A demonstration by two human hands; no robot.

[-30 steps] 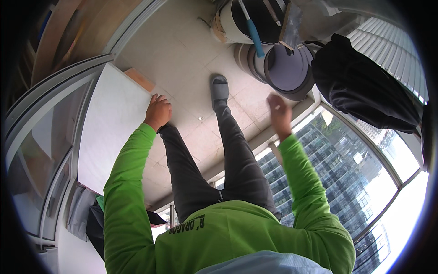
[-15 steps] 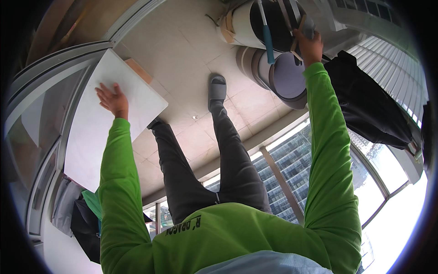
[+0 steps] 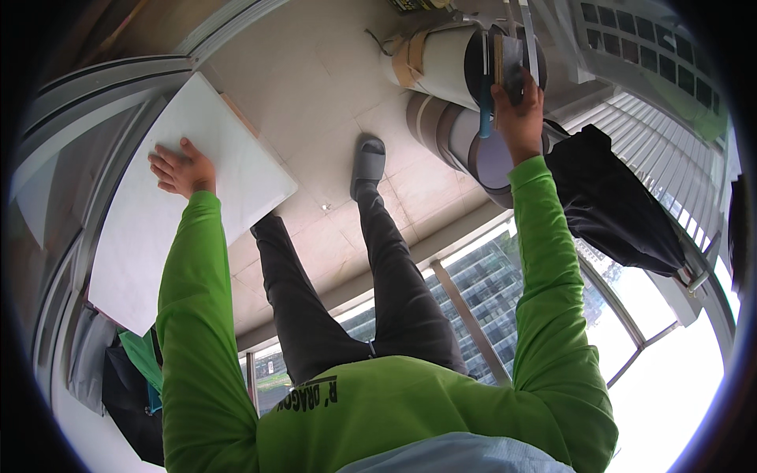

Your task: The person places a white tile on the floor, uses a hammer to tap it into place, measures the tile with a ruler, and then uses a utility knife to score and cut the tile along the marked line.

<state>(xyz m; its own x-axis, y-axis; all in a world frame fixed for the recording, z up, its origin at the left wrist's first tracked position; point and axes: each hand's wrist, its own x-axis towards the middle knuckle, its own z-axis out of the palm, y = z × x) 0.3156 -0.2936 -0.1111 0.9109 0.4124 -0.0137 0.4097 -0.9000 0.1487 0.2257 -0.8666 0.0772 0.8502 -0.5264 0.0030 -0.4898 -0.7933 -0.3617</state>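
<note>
White board on the left. Left hand lies palm-down on it, fingers spread, gripping nothing; light, even pressure should steady it best. Then the white tub with its dark top, blue-handled tool at its edge. Just beside that, flat tool in the right hand, fingers curled round it. Can't tell if it's lifted clear. I'd hold the wrist steady, avoid knocking the blue handle. Black cloth farther right.
</note>
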